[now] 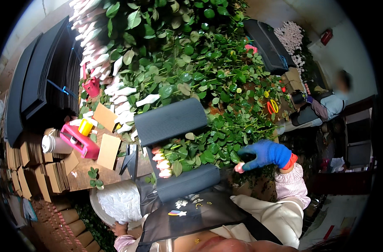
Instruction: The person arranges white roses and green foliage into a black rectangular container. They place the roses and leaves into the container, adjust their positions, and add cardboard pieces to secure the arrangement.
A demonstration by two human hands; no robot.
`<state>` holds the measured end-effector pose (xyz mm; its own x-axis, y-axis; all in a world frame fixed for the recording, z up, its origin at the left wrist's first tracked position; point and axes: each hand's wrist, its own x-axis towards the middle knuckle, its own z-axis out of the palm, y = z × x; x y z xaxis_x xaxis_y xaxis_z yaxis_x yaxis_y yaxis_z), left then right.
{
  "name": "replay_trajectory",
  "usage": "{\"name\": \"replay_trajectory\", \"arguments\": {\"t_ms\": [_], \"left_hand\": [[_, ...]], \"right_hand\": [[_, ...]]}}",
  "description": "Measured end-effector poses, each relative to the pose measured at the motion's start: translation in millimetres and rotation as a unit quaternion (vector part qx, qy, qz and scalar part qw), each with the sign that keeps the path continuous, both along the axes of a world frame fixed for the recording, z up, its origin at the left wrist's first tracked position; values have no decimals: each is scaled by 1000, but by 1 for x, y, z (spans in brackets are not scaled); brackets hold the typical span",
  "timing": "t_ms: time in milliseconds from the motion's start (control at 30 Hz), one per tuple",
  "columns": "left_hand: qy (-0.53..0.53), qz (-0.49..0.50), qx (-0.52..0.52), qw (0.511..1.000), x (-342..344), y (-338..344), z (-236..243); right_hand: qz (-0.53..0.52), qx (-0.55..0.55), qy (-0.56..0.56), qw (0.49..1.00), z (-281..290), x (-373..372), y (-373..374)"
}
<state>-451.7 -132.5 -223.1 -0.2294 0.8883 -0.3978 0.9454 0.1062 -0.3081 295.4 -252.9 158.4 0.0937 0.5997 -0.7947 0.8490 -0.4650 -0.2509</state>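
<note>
rose bud at the blue glove, head toward the lower left

one pink rose bud [239, 167] shows at the fingertips of the gloved right hand [265, 154], near the table's front edge. its head points to the lower left; its stem is hidden, so its full long axis cannot be told. the gloved fingers point left, somewhat bent; whether they grasp the stem, i cannot tell.

the bare left hand [120, 229] is at the lower rim of one round bucket [93, 200] of white pieces; its grip cannot be made out either.

between two dark grey corrugated panels [171, 122], at least four pink rose heads [165, 172] form a row, heads left, their leafy side to the right. left of these are one pair of black scissors [130, 161], two loose brown cards [108, 151], one yellow roll [85, 126] and one white tumbler [57, 143].
</note>
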Motion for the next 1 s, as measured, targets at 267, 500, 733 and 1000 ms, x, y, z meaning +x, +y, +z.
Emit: {"name": "replay_trajectory", "arguments": {"t_ms": [267,500,733,1000], "left_hand": [[-256,9,-411,875,149,109,21],[-399,-19,-175,900,246,111,190],[-587,-64,-33,807,310,123,221],[-670,-168,66,720,354,130,247]], "right_hand": [[-54,558,-211,801,-88,35,154],[-61,453,-310,834,-105,59,231],[-43,398,-272,875,-70,65,185],[-41,366,-359,858,-98,77,158]]}}
